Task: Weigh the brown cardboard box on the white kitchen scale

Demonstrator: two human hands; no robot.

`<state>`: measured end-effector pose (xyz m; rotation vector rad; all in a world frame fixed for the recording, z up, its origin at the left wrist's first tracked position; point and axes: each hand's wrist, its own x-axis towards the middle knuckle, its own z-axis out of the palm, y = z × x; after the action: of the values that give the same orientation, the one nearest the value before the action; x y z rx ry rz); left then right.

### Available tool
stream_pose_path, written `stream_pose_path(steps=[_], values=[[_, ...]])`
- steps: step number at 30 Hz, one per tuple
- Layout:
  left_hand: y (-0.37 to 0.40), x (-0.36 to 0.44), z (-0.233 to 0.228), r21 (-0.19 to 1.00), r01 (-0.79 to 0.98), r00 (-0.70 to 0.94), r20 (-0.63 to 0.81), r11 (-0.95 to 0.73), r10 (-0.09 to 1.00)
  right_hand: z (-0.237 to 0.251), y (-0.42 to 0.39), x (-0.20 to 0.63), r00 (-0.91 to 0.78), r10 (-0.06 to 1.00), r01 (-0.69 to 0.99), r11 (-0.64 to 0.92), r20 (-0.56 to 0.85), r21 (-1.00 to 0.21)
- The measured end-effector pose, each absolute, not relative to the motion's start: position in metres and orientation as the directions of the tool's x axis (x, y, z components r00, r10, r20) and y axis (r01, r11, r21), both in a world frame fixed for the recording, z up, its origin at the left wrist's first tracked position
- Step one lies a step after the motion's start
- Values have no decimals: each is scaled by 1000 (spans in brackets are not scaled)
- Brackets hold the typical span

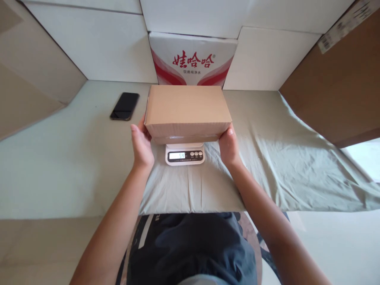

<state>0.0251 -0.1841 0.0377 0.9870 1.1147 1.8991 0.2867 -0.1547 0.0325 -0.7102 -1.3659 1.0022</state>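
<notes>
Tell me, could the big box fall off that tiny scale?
It might. The cardboard box is much wider than the white scale under it, so it could tip if it sits off-center. The left hand and right hand press its ends, which could skew the reading. The scale also rests on a wrinkled green cloth, so it may wobble.

My plain brown cardboard box (187, 113), closed and level, sits on the small white scale (185, 154) at my twelve o'clock.
</notes>
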Motion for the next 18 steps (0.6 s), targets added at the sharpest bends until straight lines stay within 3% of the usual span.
stream_pose_path(steps=[8,18], values=[[-186,38,44,870,-245,-447,290,-428,846,31,-161,281,-53,902,-133,419,428,-898],[-157,14,84,864,-264,-291,353,-429,889,84,-149,288,-46,888,-139,448,458,-883]])
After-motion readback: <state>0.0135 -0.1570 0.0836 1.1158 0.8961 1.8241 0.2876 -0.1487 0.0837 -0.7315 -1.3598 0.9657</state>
